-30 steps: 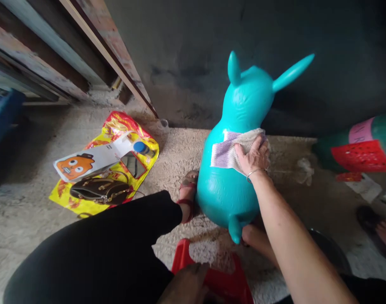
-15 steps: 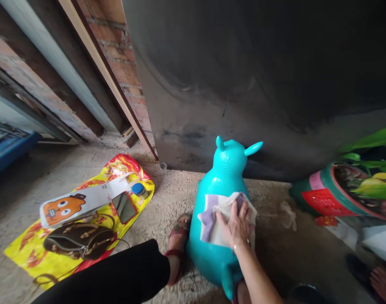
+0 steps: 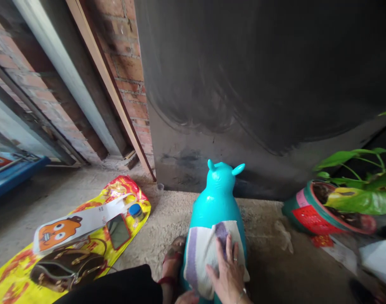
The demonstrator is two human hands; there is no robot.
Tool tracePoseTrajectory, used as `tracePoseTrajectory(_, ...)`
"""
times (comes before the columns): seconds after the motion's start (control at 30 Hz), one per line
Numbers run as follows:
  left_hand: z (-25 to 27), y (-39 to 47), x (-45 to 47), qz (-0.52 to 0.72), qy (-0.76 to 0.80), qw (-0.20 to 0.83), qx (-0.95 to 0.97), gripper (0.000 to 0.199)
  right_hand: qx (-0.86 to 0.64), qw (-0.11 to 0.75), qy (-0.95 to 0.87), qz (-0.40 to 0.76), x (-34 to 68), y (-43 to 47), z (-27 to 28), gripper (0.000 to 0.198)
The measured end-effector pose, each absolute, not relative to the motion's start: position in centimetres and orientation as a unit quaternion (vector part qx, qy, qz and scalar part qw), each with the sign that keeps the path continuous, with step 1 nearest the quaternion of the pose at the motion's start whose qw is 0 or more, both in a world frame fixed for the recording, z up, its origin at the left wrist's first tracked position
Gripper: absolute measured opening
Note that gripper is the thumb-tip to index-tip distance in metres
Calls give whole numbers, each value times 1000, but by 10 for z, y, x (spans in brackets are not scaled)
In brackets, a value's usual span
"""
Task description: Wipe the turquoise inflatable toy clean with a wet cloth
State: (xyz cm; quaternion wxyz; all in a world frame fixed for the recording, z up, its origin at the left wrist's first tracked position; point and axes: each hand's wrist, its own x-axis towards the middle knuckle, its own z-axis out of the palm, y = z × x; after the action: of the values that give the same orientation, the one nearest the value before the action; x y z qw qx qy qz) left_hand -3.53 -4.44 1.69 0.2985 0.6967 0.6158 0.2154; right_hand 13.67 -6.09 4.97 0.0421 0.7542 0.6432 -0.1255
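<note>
Brickwork (image 3: 129,76) and slanting beams (image 3: 56,55) fill the upper left, above a low blue object (image 3: 15,173) at the picture's edge. Below, on rough concrete, lies a yellow and red plastic sheet (image 3: 12,280). On it, left to right, are a dark brown handbag (image 3: 85,268), a white strip printed with an orange cartoon face (image 3: 58,234), a phone (image 3: 118,232) and a blue-lidded jar (image 3: 136,211). A black-trousered leg (image 3: 117,287) and a sandalled foot (image 3: 174,266) come next, the foot close beside the toy. At the bottom edge the left hand (image 3: 187,298) barely shows, near the cloth; its grip cannot be told. At centre, a turquoise animal-shaped toy (image 3: 218,209) faces a dark panel (image 3: 259,84) that blocks the way ahead. A white and purple cloth (image 3: 202,257) drapes its back, and the right hand (image 3: 227,270) lies on it, fingers spread, gripping nothing. To the right are a crumpled clear wrapper (image 3: 284,236), red paper (image 3: 322,240) and a green pot (image 3: 294,209) with a leafy plant (image 3: 354,200).
</note>
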Motion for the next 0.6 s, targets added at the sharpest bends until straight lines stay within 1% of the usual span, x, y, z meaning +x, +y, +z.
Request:
tracePoseTrajectory(0.07, 10, -64, -22, 230, 600, 295, 707, 39, 752, 24, 644, -139, 148, -51, 52, 57)
tracePoseTrajectory(0.17, -3, -71, 8, 226, 575, 281, 734, 44, 765, -16, 637, -93, 158, -45, 36, 53)
tracePoseTrajectory(0.23, -8, -56, 31, 167, 597, 276, 734, 52, 780, -27, 623, -51, 158, -45, 18, 51)
tracePoseTrajectory(0.33, -2, -17, 56, 68, 651, 257, 711, 58, 796, -8, 605, -23, 156, -31, 5, 52)
tracePoseTrajectory(0.43, 14, 29, 65, 72, 632, 244, 732, 53, 797, -2, 604, -23, 157, 10, 16, 53)
tracePoseTrajectory(0.53, 30, 68, 65, 78, 633, 251, 729, 52, 788, -31, 614, -36, 162, 52, 38, 56)
tracePoseTrajectory(0.6, 32, 77, 63, 78, 639, 249, 724, 52, 782, -63, 618, -48, 165, 63, 46, 58)
